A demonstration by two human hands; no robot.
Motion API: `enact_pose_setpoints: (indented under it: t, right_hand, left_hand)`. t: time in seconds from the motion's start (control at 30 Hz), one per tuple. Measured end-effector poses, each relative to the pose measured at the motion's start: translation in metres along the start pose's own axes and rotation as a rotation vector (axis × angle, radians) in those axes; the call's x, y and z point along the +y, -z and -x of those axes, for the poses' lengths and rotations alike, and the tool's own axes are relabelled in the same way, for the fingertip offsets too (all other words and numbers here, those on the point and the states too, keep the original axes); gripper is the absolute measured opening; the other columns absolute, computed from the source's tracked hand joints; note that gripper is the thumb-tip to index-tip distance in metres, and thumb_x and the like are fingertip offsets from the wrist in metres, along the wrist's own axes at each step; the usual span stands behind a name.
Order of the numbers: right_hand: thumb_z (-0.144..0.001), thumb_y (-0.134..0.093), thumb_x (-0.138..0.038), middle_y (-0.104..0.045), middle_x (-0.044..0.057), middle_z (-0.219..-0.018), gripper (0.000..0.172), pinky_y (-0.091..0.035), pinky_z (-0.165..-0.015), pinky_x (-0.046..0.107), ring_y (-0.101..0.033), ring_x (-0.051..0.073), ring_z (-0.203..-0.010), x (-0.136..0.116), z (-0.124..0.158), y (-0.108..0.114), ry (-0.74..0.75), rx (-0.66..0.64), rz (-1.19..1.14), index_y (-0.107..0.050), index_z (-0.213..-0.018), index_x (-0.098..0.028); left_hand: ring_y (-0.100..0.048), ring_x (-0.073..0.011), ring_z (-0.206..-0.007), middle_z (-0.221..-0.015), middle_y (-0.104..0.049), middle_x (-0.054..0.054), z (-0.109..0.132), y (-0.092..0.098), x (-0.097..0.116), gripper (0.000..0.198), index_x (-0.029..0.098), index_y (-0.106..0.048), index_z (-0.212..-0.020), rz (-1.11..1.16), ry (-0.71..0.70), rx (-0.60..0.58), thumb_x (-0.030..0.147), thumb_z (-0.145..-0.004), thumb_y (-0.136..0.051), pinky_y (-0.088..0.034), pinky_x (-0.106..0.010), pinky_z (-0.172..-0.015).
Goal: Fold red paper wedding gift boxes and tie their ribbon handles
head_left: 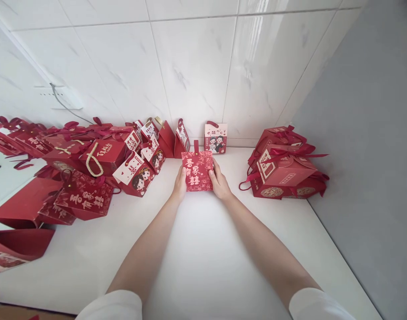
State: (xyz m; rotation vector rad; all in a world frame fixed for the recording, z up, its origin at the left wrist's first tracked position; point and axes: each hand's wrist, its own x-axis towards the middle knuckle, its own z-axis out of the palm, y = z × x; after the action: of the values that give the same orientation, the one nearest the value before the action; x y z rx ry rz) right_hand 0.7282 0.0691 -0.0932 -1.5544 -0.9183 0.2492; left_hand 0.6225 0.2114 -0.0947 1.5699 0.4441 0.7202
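A small red gift box (197, 171) with light Chinese characters and a short tab on top stands on the white table (203, 249), near the back wall. My left hand (180, 184) grips its left side and my right hand (220, 182) grips its right side. Fingers of both hands curl around the box's edges. Both forearms stretch forward across the table.
A heap of red gift boxes and bags (83, 164) with ribbons and rope handles covers the left side. A small box with a cartoon couple (216, 138) stands against the tiled wall. Stacked ribboned red boxes (285, 169) sit at right, beside a grey wall (373, 178).
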Motion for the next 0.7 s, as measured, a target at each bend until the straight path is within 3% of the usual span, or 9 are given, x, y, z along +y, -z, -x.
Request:
enact_pose_setpoints:
  t: [0.13, 0.23, 0.33, 0.5, 0.7]
  right_hand:
    - [-0.096, -0.04, -0.057, -0.062, 0.007, -0.129, 0.064, -0.049, -0.096, 0.041, -0.063, 0.026, -0.111, 0.004, 0.0, -0.002, -0.015, 0.096, 0.017, -0.026, -0.152, -0.028]
    - [-0.096, -0.039, -0.058, -0.066, 0.008, -0.117, 0.06, -0.05, -0.089, 0.039, -0.065, 0.025, -0.102, 0.008, 0.001, -0.002, 0.019, 0.133, 0.009, -0.034, -0.147, -0.026]
    - [-0.098, -0.028, -0.059, -0.068, 0.006, -0.105, 0.056, -0.051, -0.083, 0.037, -0.066, 0.023, -0.092, 0.011, 0.0, -0.001, 0.034, 0.076, -0.067, -0.042, -0.142, -0.026]
    - [-0.098, -0.023, -0.06, -0.068, 0.007, -0.105, 0.055, -0.052, -0.072, 0.032, -0.066, 0.018, -0.077, 0.016, -0.005, 0.0, -0.039, 0.071, -0.227, -0.047, -0.134, -0.025]
    - [-0.097, -0.026, -0.062, -0.069, 0.007, -0.095, 0.054, -0.051, -0.064, 0.03, -0.065, 0.016, -0.068, 0.023, -0.013, 0.0, -0.177, 0.203, -0.299, -0.049, -0.123, -0.021]
  left_hand:
    - [-0.062, -0.0232, -0.11, -0.115, -0.069, -0.008, 0.0, -0.001, -0.007, 0.048, 0.02, -0.064, -0.111, 0.002, -0.009, 0.168, 0.06, -0.087, -0.055, -0.049, -0.034, -0.095]
    - [-0.064, -0.0217, -0.104, -0.108, -0.071, -0.007, -0.003, 0.0, -0.011, 0.045, 0.019, -0.067, -0.103, 0.016, -0.014, 0.178, 0.058, -0.085, -0.058, -0.049, -0.031, -0.092]
    - [-0.066, -0.0208, -0.099, -0.104, -0.072, -0.007, -0.009, 0.003, -0.011, 0.043, 0.017, -0.068, -0.1, 0.215, 0.047, 0.184, 0.055, -0.082, -0.064, -0.05, -0.031, -0.091]
    - [-0.069, -0.0219, -0.092, -0.095, -0.074, -0.01, -0.017, 0.018, -0.002, 0.037, 0.013, -0.068, -0.105, 0.717, 0.309, 0.125, 0.043, -0.085, -0.063, -0.054, -0.035, -0.087]
    - [-0.07, -0.0272, -0.079, -0.083, -0.072, -0.017, -0.016, 0.026, 0.011, 0.048, 0.007, -0.068, -0.103, 0.838, 0.433, -0.035, 0.049, -0.086, -0.053, -0.059, -0.042, -0.075]
